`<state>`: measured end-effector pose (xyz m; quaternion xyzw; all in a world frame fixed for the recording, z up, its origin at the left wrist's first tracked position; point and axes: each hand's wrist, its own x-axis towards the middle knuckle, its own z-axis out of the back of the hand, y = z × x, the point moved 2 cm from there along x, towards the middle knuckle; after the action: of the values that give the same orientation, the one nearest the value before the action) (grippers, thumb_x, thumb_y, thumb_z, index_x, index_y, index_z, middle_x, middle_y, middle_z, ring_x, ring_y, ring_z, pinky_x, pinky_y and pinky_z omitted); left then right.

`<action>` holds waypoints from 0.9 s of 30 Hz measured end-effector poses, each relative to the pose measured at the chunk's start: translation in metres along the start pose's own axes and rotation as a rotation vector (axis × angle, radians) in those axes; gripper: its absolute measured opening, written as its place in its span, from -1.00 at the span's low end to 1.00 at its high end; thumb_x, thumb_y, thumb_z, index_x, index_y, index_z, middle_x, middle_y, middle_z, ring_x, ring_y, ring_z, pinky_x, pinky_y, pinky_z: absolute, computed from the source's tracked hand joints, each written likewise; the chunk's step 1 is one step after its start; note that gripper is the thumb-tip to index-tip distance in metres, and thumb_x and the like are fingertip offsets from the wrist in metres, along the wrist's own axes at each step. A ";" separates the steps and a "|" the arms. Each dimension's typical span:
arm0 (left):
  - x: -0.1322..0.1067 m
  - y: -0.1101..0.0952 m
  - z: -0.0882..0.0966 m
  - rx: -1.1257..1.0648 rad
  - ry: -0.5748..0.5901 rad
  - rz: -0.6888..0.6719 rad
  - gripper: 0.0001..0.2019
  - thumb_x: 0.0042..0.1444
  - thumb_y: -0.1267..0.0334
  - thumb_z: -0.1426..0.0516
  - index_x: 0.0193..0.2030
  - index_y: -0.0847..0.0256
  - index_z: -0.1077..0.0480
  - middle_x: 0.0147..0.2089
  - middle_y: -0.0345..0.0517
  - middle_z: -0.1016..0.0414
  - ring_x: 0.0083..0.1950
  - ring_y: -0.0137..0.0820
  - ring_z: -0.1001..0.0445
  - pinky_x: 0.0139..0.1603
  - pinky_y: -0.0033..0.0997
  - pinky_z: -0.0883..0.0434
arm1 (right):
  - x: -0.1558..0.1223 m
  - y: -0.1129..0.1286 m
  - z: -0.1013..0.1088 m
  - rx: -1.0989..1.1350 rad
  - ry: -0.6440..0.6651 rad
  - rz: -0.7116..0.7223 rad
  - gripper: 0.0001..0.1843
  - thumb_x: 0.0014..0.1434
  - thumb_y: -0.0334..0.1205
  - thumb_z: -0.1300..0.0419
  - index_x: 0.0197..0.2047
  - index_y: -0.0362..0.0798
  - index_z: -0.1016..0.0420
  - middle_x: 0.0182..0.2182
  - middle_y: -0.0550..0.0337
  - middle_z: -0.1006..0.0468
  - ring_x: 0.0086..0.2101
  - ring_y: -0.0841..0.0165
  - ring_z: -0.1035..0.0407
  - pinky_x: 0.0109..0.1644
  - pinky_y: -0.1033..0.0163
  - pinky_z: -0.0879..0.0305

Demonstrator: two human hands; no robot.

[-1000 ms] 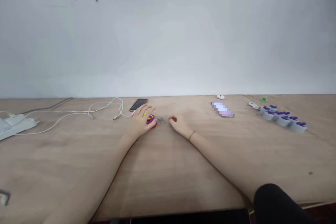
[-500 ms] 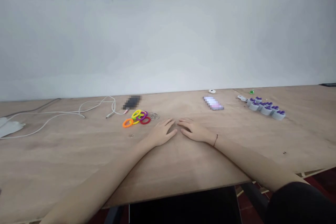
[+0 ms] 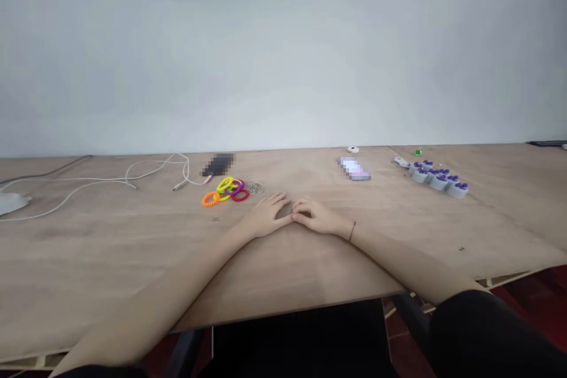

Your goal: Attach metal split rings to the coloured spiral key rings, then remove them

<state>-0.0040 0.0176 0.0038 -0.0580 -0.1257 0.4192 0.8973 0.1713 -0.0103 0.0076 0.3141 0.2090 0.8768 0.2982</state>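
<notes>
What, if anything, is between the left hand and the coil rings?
Seen from the left hand, small silvery rings lie partly in the way, just right of the coil rings. On the near side, nothing visible intervenes.

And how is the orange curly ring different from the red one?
The orange ring looks brighter than the red ring. The orange ring sits further left; the red ring sits right, by the silvery rings and nearer the left hand. Both are coiled like springs, and no hand touches either.
</notes>
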 end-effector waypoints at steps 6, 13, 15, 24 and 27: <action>0.001 0.001 -0.001 0.028 -0.002 -0.020 -0.38 0.11 -0.21 0.11 0.17 0.14 -0.23 0.30 -0.01 -0.10 0.31 -0.20 -0.04 0.28 -0.17 -0.01 | 0.002 0.003 -0.001 -0.068 0.027 0.071 -0.75 0.25 -0.25 0.05 -0.45 -0.06 -0.29 -0.38 0.16 -0.39 -0.28 0.35 -0.25 -0.09 0.20 -0.20; 0.002 0.003 -0.001 0.029 0.030 -0.044 -0.41 0.14 -0.17 0.12 0.18 0.14 -0.21 0.31 0.00 -0.08 0.32 -0.19 -0.02 0.28 -0.14 -0.01 | 0.000 0.001 0.002 -0.038 0.021 0.037 -0.75 0.23 -0.21 0.02 -0.46 -0.06 -0.30 -0.39 0.20 -0.39 -0.31 0.37 -0.27 -0.15 0.25 -0.22; 0.002 0.004 -0.002 0.029 0.029 -0.056 -0.43 0.15 -0.14 0.12 0.19 0.12 -0.20 0.31 -0.02 -0.08 0.32 -0.21 -0.02 0.29 -0.14 0.00 | 0.000 0.002 0.001 -0.071 0.018 0.046 -0.76 0.24 -0.20 0.02 -0.43 -0.05 -0.34 -0.38 0.19 -0.41 -0.28 0.35 -0.27 -0.10 0.22 -0.21; 0.001 0.002 -0.004 -0.006 0.007 -0.080 -0.47 0.15 -0.11 0.08 0.18 0.09 -0.21 0.29 -0.06 -0.12 0.31 -0.20 -0.04 0.29 -0.12 0.00 | -0.001 0.005 -0.002 -0.116 0.011 0.061 -0.70 0.26 -0.16 0.03 -0.40 -0.08 -0.41 -0.38 0.13 -0.37 -0.26 0.33 -0.23 -0.10 0.17 -0.19; 0.000 0.001 -0.002 0.002 0.003 -0.075 -0.46 0.15 -0.13 0.09 0.17 0.09 -0.22 0.29 -0.05 -0.12 0.30 -0.18 -0.06 0.28 -0.11 -0.02 | -0.001 0.005 -0.002 -0.117 0.007 0.048 -0.68 0.25 -0.14 0.02 -0.44 -0.08 -0.40 -0.40 0.14 -0.36 -0.28 0.34 -0.24 -0.12 0.18 -0.19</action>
<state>-0.0037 0.0183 0.0015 -0.0530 -0.1258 0.3852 0.9127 0.1686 -0.0150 0.0087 0.2978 0.1509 0.8955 0.2943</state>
